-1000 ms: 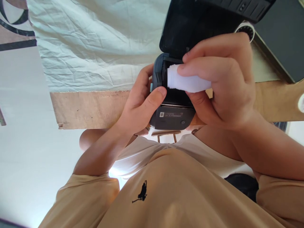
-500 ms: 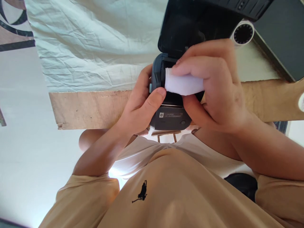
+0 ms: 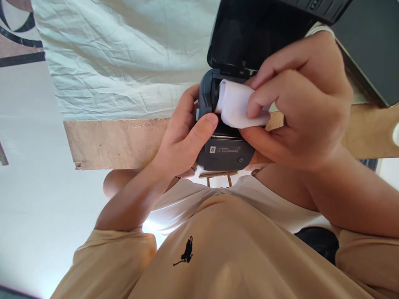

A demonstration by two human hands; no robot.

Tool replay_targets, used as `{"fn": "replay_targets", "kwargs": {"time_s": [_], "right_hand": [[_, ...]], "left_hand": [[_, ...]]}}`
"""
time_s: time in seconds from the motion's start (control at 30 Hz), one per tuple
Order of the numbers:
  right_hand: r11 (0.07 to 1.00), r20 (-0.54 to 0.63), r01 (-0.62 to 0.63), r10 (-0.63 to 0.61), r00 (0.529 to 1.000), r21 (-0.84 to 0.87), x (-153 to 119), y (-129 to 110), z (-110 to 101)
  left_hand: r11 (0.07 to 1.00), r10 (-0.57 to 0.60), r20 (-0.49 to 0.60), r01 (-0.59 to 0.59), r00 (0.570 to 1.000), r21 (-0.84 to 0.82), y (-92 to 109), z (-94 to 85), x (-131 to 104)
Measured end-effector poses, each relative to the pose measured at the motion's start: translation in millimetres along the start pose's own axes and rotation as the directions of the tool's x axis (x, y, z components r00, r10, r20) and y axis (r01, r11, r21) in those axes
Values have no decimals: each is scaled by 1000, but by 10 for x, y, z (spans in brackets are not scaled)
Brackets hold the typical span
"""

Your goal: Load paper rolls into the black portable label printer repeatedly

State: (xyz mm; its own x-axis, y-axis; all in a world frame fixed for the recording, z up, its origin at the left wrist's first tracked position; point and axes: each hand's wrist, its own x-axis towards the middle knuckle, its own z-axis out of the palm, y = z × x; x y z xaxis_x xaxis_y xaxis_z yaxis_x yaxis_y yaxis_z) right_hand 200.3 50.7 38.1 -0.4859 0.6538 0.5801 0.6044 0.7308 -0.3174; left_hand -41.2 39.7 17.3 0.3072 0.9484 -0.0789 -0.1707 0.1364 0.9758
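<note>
A dark, rounded device that looks like a small label printer [image 3: 222, 154] is at the table's near edge, its black lid [image 3: 246, 35] tipped up and back. Gripping its left side is my left hand [image 3: 179, 137], thumb over the front rim of the opening. My right hand [image 3: 307, 104] pinches a folded white cloth [image 3: 237, 101] between thumb and fingers. The cloth lies over the open compartment, with its left end against the inner left wall. Its folds and the fingers hide much of the inside.
A wrinkled pale green cloth [image 3: 124, 62] covers the table, leaving a bare wooden strip [image 3: 115, 143] along the near edge. At the right lies a dark flat panel [image 3: 370, 45]. Part of a white round object [image 3: 321, 28] shows behind my right hand.
My right hand has shifted right and opened out a little from the device. The white cloth is now more folded and bunched over the compartment. My left hand stays in place.
</note>
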Motion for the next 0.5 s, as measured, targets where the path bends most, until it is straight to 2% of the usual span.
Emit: {"fn": "replay_targets", "kwargs": {"time_s": [0.17,0.27,0.37,0.43,0.5], "right_hand": [[999,-19,22,-23,1000,-36,8,55,-11],[996,-107,85,-86,991,-13,10,21,52],[993,-166,102,-91,982,59,6,-59,138],[990,-139,111,-98,985,92,3,-83,161],[982,-86,163,-155,984,98,3,-58,144]], "left_hand": [[999,-30,-49,28,998,-42,9,4,4],[994,-66,-80,59,995,-91,34,22,18],[993,-58,-88,48,994,-105,74,39,31],[995,-34,-61,28,998,-98,98,45,30],[994,-25,3,26,1000,-109,114,46,18]]}}
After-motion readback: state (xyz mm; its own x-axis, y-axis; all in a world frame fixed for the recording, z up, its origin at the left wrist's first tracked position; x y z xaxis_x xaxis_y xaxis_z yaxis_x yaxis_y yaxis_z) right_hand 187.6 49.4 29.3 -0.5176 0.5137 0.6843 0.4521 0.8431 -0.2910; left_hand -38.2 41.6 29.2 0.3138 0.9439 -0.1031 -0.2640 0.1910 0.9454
